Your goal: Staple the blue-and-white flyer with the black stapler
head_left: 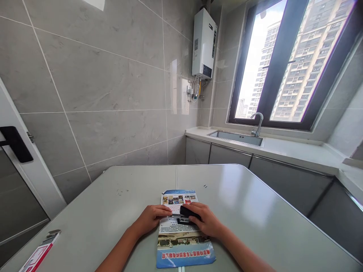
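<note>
Right hand [208, 223]: fingers [195, 208] curled over the top of a small black stapler with a silver metal base [185, 216], grasping it; thumb side faces 9 o'clock; the stapler lies flat, its long axis running roughly 9 to 3 o'clock, resting on a glossy printed leaflet with a blue border, small photos and red lettering [181, 241].

Left hand [150, 218]: fingers [164, 209] loosely bent, tips pressing on the leaflet's left edge and meeting the stapler's silver end at its 9 o'clock side; not clenched; whether they pinch the metal part or only touch it, cannot tell.

Leaflet: lies flat on a pale grey smooth-topped table [255, 211], long side running 12 to 6 o'clock; top strip of photos at 12 o'clock of the hands, landscape picture and red characters at 6 o'clock; stapler sits across its middle third.

Both forearms enter from 6 o'clock, converging on the leaflet.

Farther out: a red-and-white printed card packet [39, 255] at the table's edge, 8 o'clock of the hands, well apart from them; a seam runs down the table centre toward 12 o'clock.

Room: grey tiled wall at 10 to 12 o'clock; white wall-mounted water heater [204, 43] at 12 o'clock, pipes beneath it; steel sink with a chrome tap [257, 124] set in a white counter at 1 o'clock; dark-framed window [280, 64] above it showing high-rise blocks; white door with a black handle [15, 143] at 9 o'clock.
</note>
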A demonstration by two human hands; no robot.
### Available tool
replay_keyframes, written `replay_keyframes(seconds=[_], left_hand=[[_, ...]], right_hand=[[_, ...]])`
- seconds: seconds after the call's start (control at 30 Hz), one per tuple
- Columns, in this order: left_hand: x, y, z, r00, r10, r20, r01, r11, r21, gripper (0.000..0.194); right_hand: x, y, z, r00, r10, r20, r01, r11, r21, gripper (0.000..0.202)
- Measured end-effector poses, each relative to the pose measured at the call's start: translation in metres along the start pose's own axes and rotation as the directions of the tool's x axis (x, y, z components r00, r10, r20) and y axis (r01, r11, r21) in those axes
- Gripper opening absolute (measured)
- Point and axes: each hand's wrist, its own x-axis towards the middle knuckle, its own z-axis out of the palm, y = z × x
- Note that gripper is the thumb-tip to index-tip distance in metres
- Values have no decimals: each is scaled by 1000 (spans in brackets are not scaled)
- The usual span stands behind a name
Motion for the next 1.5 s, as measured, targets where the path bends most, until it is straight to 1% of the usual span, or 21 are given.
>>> replay_keyframes(seconds=[0.1,0.23,0.33,0.47,0.63,0.67,0.73,0.77,0.83,0.87,1.0,1.07,1.13,1.2,1.23,1.3,1.33,1.4,1.43,1.5], left_hand=[[0,4,-1,1000,-2,24,2,1000,16,33],[1,10,1,996,10,90,-12,1000,17,35],[0,12,1,994,25,103,-26,1000,15,38],[1,10,0,997,57,44,-57,998,5,35],[2,12,-1,995,80,-67,-86,990,-107,24],[2,14,0,994,56,-90,-67,990,-125,21],[3,20,2,992,-43,-122,24,989,-148,14],[4,23,5,987,-98,-126,79,985,-152,16],[6,30,10,979,-174,-102,156,975,-158,27],[7,34,13,980,-184,-77,170,972,-160,30],[12,43,23,991,-133,24,135,979,-151,29],[14,45,25,993,-112,43,117,982,-149,28],[14,45,24,993,-116,38,121,979,-167,28],[14,44,21,991,-133,0,131,976,-172,26],[14,43,19,991,-134,-31,128,980,-150,22],[13,39,16,992,-86,-88,82,996,-45,11],[13,37,15,994,-40,-98,43,999,25,10],[12,31,14,996,45,-72,-34,987,154,15],[12,28,15,997,67,-47,-56,978,201,18],[11,22,17,998,64,5,-63,962,267,33]], right_hand=[[0,1,-1,1000,4,-10,-4,999,52,47],[-1,0,0,1000,-16,4,16,999,47,48],[-1,2,0,1000,-22,-9,23,997,76,47],[-2,8,-1,998,-13,-68,25,986,165,47],[-3,12,-3,991,-10,-133,39,976,213,48],[-2,11,-2,990,-11,-142,42,975,216,48],[-1,9,-1,989,-26,-149,59,973,224,47],[0,7,1,988,-42,-145,75,970,229,47],[1,2,5,988,-87,-127,116,965,237,46],[2,-1,8,987,-112,-118,137,962,236,45],[3,-12,15,981,-164,-102,180,967,182,44],[2,-15,15,981,-169,-96,183,970,163,43],[1,-16,13,984,-160,-80,172,971,169,42],[0,-15,9,989,-124,-79,137,971,194,41],[0,-13,5,991,-91,-98,110,972,206,40],[1,-5,-4,985,2,-174,34,978,206,39],[1,0,-10,972,57,-227,-13,982,190,39],[-1,14,-23,929,170,-329,-142,984,109,38],[-2,22,-29,904,224,-364,-222,974,48,39],[-7,38,-41,863,315,-394,-369,927,-68,43]])
